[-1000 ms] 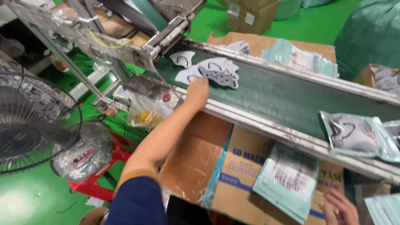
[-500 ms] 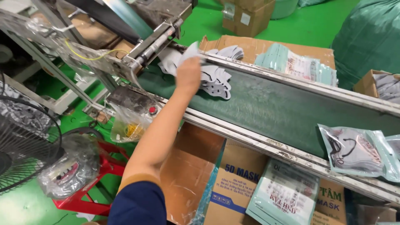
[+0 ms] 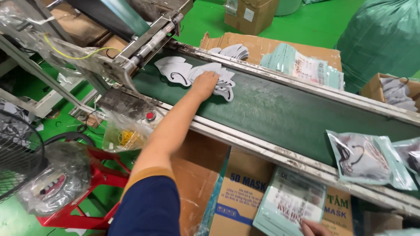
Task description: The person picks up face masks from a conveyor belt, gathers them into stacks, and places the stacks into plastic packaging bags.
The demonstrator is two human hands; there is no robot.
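Several white masks [image 3: 183,72] lie under the left hand [image 3: 204,81].

White masks [image 3: 221,81] with black ear loops are seen on a dark green belt [image 3: 280,111]; the floor [image 3: 210,22] is bright green, the stool [image 3: 94,185] at lower left red, the sleeve [image 3: 151,209] navy.

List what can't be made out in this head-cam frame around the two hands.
- Left hand: its palm covers the white masks on the green belt, so the grip is hidden.
- Right hand: cut off by the bottom edge, only fingers show on the teal pouch.
- Pouch: lower part cut off by the same edge.
- Bagged masks: right one cropped by the frame edge.
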